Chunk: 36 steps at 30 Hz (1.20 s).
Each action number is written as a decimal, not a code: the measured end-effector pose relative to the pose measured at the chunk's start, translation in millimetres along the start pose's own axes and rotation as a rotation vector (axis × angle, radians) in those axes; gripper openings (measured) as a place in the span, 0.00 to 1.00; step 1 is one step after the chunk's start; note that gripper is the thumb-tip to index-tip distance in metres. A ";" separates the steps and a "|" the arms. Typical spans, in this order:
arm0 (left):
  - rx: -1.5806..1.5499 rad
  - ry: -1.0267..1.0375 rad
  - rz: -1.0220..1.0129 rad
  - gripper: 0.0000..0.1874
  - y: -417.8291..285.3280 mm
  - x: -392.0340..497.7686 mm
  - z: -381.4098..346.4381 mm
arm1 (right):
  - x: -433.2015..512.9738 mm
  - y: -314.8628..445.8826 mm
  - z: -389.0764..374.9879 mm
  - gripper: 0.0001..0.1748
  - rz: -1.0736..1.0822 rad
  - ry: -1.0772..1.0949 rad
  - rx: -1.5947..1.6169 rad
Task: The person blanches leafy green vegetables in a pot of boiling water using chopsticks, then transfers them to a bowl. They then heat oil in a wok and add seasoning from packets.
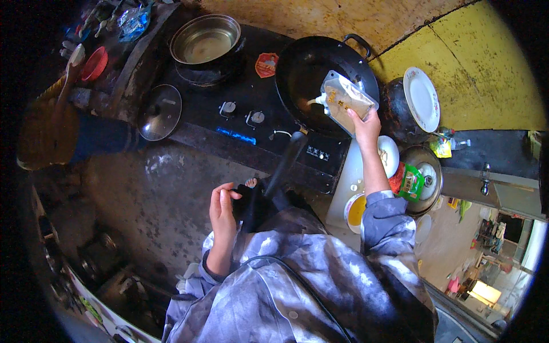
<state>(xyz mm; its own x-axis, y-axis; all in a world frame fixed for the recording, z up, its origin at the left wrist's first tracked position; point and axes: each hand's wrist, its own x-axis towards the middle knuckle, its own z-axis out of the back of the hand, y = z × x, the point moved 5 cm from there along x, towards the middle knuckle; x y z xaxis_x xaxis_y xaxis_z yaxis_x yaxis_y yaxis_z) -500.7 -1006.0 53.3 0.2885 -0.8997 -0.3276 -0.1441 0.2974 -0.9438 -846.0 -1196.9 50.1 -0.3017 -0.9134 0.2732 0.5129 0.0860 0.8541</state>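
My right hand [364, 126] holds a clear spouted pouch [343, 103] over a black wok [304, 77]. The pouch is tilted, its white spout pointing left and into the wok, with brownish contents inside. A pale trace shows at the spout; I cannot tell whether it is liquid flowing. The wok stands on the right side of a black gas stove [266, 115], its long handle [285, 163] reaching towards me. My left hand [224, 206] hangs before my body with loosely curled fingers, holding nothing.
A metal pot [206, 43] and a glass lid [160, 112] are at the left. Towards the right are a floral plate [421, 99], a bowl of yellow liquid [355, 212], a cutting board [342, 193] and a green packet [412, 183] on a round lid. Another person's leg [103, 136] shows far left.
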 end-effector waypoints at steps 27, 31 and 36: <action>-0.039 -0.003 -0.018 0.14 0.9 0.1 5.2 | -17.1 -19.7 7.2 0.23 -0.224 -0.094 0.311; -0.040 -0.009 -0.025 0.14 -1.7 -0.4 7.6 | -15.6 -23.0 0.8 0.23 -0.233 -0.020 0.213; -0.022 -0.020 -0.040 0.14 -0.3 -0.1 11.3 | -24.9 -29.5 7.5 0.22 -0.380 -0.108 0.521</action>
<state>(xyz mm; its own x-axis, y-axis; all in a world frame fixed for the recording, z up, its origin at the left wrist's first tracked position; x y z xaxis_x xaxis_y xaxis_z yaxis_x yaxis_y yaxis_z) -490.0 -1002.5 53.1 0.3137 -0.9041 -0.2903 -0.1528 0.2537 -0.9552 -859.7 -1173.8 21.4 -0.4785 -0.8752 -0.0707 -0.0936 -0.0292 0.9952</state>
